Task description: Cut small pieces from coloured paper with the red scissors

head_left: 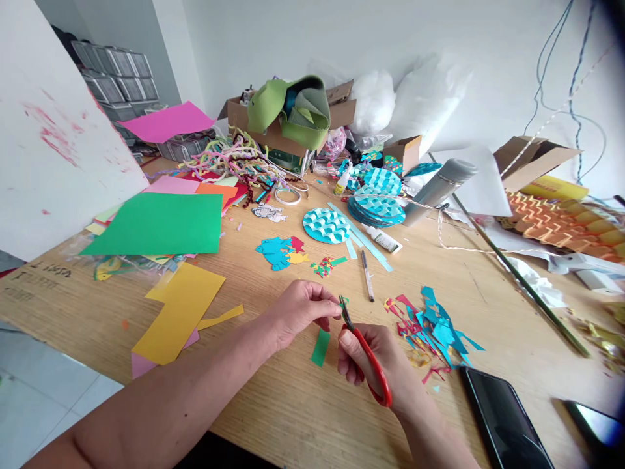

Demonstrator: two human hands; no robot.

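My right hand (364, 352) is closed round red-handled scissors (374, 368), with the blades pointing up and away from me. At the blade tips, my left hand (307, 303) pinches a small piece of green paper (344, 303), mostly hidden behind the blades. Under my hands a green paper strip (320, 348) lies on the table. Just beyond them sit a little pile of tiny red, yellow and green paper bits (324, 266) and a blue paper fish (276, 251). Beside it are a red paper fish (297, 244) and a yellow one (298, 258).
Colourful paper scraps (434, 326) and a black phone (502, 417) lie to the right. A pen (367, 277), a glue bottle (383, 239) and a blue scaled disc (326, 225) are ahead. Green sheets (161, 223) and yellow paper (180, 312) lie left. A long stick (527, 286) crosses the right side.
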